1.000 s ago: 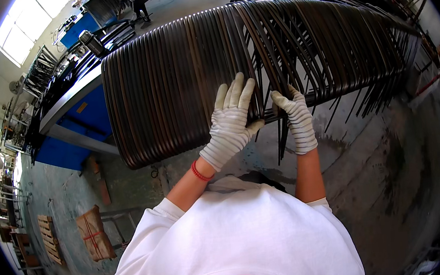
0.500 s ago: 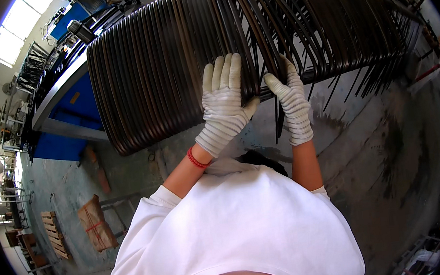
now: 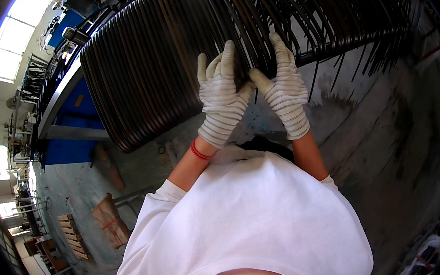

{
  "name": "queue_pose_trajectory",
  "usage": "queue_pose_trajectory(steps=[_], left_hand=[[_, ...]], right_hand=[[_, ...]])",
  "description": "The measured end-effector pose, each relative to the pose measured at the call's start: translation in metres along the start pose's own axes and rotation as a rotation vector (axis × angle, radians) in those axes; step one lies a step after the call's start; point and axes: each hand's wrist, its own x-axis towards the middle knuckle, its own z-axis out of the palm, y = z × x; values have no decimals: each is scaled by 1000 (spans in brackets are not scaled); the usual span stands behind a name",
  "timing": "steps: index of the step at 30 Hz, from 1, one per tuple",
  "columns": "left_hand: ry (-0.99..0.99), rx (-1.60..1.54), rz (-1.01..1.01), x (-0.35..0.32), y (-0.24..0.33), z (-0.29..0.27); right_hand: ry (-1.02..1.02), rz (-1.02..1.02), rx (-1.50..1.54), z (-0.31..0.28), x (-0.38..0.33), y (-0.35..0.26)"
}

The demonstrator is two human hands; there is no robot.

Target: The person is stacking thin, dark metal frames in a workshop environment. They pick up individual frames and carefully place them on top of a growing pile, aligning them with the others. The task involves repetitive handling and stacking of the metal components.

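A long row of dark bent metal rods (image 3: 139, 66) hangs side by side across the upper view. My left hand (image 3: 222, 92), in a pale ribbed glove, rests against the rods with its fingers stretched upward and somewhat apart. To its right, my right hand (image 3: 287, 91), gloved alike, has its fingers extended along the right side of a small bunch of rods (image 3: 259, 49). Its thumb points left across the front of them. The two thumbs come close together at the bunch's lower end. Neither hand is wrapped round a rod.
A blue machine frame (image 3: 71, 136) with a grey metal edge stands at the left end of the row. On the floor lie a wooden pallet (image 3: 74, 236) and a brown wrapped package (image 3: 110, 221). More rods (image 3: 367, 17) continue at the right, their ends hanging unevenly.
My right hand has moved left and its fingers have straightened. My left hand has stayed against the rods, and the thumbs are nearer each other. The whole view has shifted slightly.
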Motion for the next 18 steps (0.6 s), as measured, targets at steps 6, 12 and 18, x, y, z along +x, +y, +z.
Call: queue_pose_trajectory(steps=[6,12,18], left_hand=[[83,25,8,0,0,2],[78,9,40,1,2,-2],[53,2,20,0,3,-4]], right_hand=[[39,58,12,-8,1,-3],[49,58,5,-7,0,-3],[79,7,-21,-5,0,-1]])
